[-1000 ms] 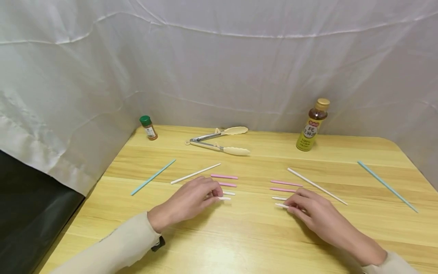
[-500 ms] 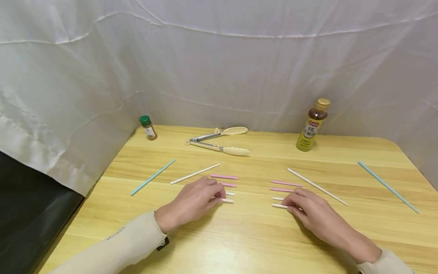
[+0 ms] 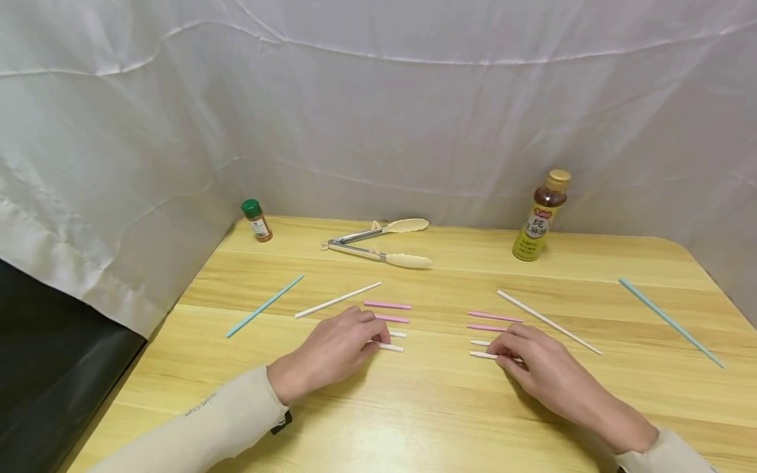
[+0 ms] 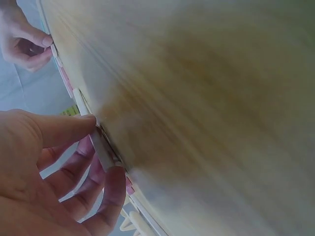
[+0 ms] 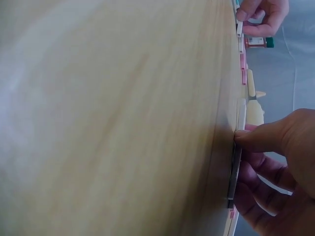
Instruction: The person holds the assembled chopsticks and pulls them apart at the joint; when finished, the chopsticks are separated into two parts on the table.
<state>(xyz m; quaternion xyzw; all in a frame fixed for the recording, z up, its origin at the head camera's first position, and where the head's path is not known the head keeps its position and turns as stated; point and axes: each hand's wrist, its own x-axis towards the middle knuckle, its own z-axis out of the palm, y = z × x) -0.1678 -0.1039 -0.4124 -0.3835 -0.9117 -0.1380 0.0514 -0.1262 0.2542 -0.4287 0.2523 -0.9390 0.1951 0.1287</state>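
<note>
My left hand point(image 3: 334, 348) lies low over the table, its thumb and fingers around a short white stick point(image 3: 393, 347), whose right end sticks out. In the left wrist view the thumb presses one side of this white stick point(image 4: 102, 148), with fingertips at its other end. Opposite, my right hand point(image 3: 550, 368) pinches another short white stick point(image 3: 482, 355), its left end showing. The right wrist view has that white stick point(image 5: 240, 118) lying along the tabletop under the thumb. Just behind each held stick lies a second short white one, partly covered by the hand.
Short pink sticks point(image 3: 387, 305) point(image 3: 495, 316) lie in pairs behind both hands. Long white sticks point(image 3: 338, 300) point(image 3: 549, 322) and blue sticks point(image 3: 265, 306) point(image 3: 671, 322) slant further out. Tongs point(image 3: 378, 246), a green-capped spice jar point(image 3: 257, 222) and a sesame oil bottle point(image 3: 539, 217) stand or lie behind.
Both hands have brought their short white sticks down level, nearly parallel to the ones behind. My left hand shifted slightly right and toward me, then its fingers eased back a little; the right barely moved.
</note>
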